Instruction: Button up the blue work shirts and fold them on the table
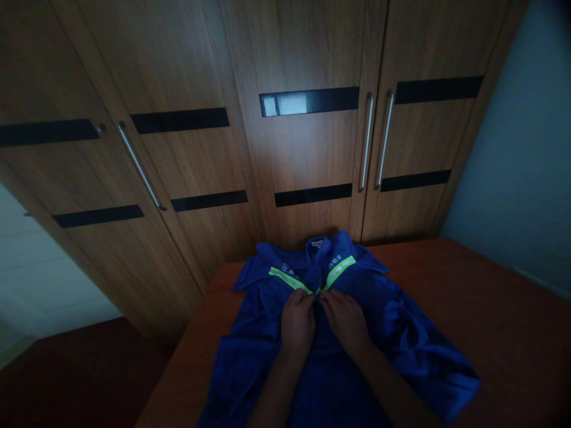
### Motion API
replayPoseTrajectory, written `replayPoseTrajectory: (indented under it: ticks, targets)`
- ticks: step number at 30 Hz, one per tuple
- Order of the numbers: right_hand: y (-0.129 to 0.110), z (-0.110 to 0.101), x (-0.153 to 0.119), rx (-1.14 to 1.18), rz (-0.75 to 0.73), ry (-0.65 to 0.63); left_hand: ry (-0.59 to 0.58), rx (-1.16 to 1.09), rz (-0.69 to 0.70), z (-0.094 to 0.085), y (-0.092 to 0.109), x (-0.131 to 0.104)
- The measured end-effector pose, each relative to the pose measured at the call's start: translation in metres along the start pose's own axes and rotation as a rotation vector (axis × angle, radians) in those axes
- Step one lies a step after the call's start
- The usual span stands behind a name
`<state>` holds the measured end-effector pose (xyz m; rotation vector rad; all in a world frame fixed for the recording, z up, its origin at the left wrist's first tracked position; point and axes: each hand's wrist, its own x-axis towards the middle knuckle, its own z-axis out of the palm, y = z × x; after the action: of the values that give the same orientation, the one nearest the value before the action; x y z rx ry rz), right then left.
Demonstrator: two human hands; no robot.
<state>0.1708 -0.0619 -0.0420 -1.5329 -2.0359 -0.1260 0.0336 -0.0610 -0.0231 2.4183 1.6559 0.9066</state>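
Observation:
A blue work jacket [276, 315] lies spread front side up, its collar at the far end and its sleeves out to both sides. Yellow-green and silver reflective strips cross the chest, with pale lettering above them. My left hand [298, 318] is closed on the jacket's front edge at the middle of the chest. Close beside it, my right hand [344, 315] pinches the opposite front edge. The fingertips of both hands nearly meet just below the strips. Dim light and the fingers hide exactly what lies between them.
Under the jacket is a reddish-brown wooden table [504, 321]. Wooden wardrobe doors [307, 148] with black strips and long metal handles [366, 142] rise behind its far edge. A pale wall [513, 178] stands at the right. Dark red floor [89, 374] shows at the lower left.

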Motion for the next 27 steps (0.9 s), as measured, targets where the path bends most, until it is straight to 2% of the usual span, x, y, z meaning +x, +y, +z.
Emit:
replayPoseTrajectory:
  ticks: [10,14,17,21,27]
  targets:
    - [0.0036,-0.005,0.0008,0.1,0.016,-0.059,-0.056,-0.009,0.02,0.002,0.0005,-0.0021]
    - [0.0065,-0.0014,0.0009,0.181,0.042,-0.032,-0.059,-0.041,0.033,-0.0008,0.0017,-0.0021]
    - [0.0078,0.0009,0.0,0.208,0.009,-0.002,-0.057,-0.074,0.038,-0.0027,0.0022,-0.0018]
    - [0.0078,-0.0029,-0.0007,0.179,-0.039,-0.025,-0.067,-0.093,0.024,-0.0025,0.0003,-0.0019]
    - [0.0022,-0.0086,-0.0016,0.055,-0.026,-0.034,-0.065,-0.115,0.007,0.0001,-0.0012,-0.0021]
